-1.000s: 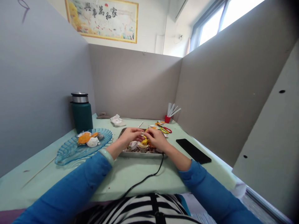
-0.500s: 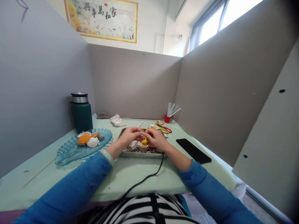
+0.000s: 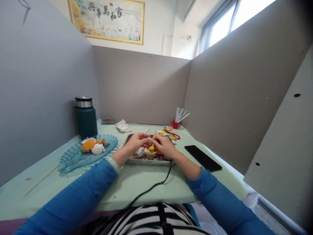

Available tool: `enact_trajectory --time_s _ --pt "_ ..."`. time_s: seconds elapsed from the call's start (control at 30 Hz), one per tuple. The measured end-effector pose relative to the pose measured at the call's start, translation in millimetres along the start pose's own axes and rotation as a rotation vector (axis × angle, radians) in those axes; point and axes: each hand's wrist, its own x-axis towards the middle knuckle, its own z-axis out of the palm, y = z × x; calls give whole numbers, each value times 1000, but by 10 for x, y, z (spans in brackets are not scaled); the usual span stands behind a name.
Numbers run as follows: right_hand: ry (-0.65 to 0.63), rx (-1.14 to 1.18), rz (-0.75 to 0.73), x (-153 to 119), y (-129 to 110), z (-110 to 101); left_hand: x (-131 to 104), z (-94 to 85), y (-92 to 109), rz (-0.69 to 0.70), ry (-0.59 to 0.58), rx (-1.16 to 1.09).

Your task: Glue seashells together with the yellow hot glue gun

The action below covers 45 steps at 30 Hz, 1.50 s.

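Over the metal tray point(image 3: 146, 162), my left hand point(image 3: 137, 143) and my right hand point(image 3: 164, 146) meet with their fingertips almost together. A small whitish piece point(image 3: 149, 139), perhaps a bit of shell, is pinched between them; its exact kind is too small to make out. Both hands are closed. Just below the fingers shows a yellow tool point(image 3: 152, 148), which looks like part of a glue gun and is partly covered by my right hand. Several shells point(image 3: 141, 151) and small pebbles lie in the tray beneath.
A black cord point(image 3: 154, 185) runs from the tray toward my lap. Left stand a blue plate point(image 3: 70, 164) with shells and a green bottle point(image 3: 86, 122). Scissors point(image 3: 174, 136), a red cup point(image 3: 175, 124) of white sticks and a black slab point(image 3: 202, 158) are right. Grey partitions surround the table.
Both hands stay in nearly the same place above the tray. The small whitish piece and the fingertips around it have shifted very slightly.
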Motion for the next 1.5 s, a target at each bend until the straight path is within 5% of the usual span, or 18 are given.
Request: enact_trajectory --time_s 0.73,1.5 --pt "16 44 -45 3 -7 -11 -29 -19 4 22 -154 80" --pt "-35 11 -14 -9 -55 -38 -5 -2 -3 14 -91 187"
